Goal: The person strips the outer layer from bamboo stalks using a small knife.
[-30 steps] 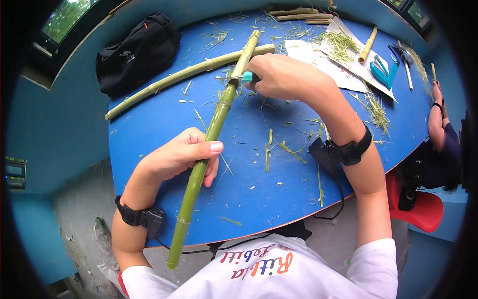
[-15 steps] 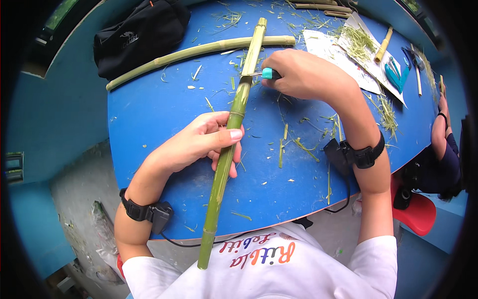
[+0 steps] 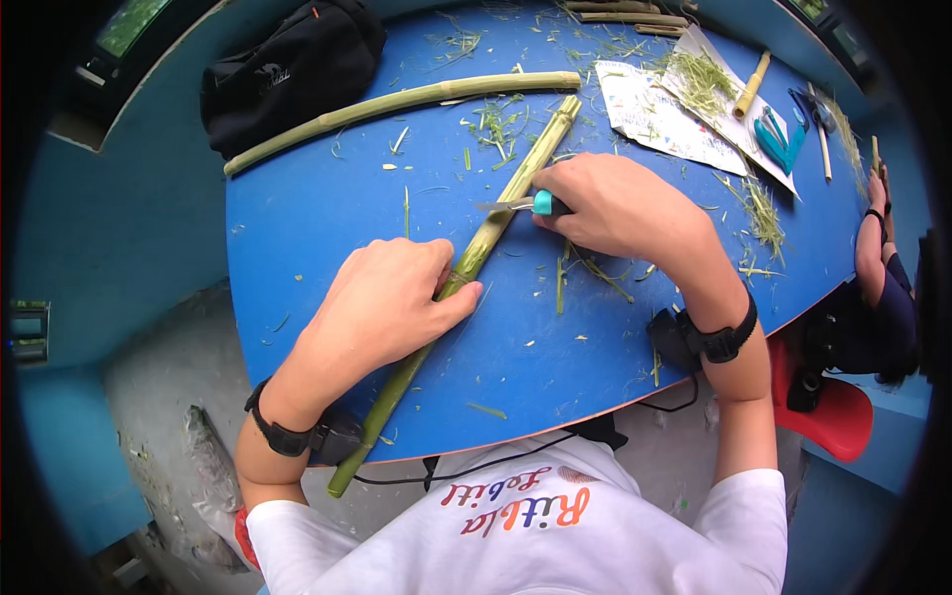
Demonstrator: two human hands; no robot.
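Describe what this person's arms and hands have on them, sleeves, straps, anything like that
Both forearms are bare below short white sleeves. The left hand has a black wrist strap carrying a small black box; the right hand has a matching black strap with a black box. No gloves or rings show. Thin black cables hang under the table edge nearby.

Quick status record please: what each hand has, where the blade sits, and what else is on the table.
left hand: pressing the green stalk onto the blue table
right hand: gripping a teal-handled knife
blade: laid against the stalk, pointing to the person's left
second stalk: lying free beyond the first
black bag: far left corner
teal pliers: on paper sheets, far right
shavings: scattered
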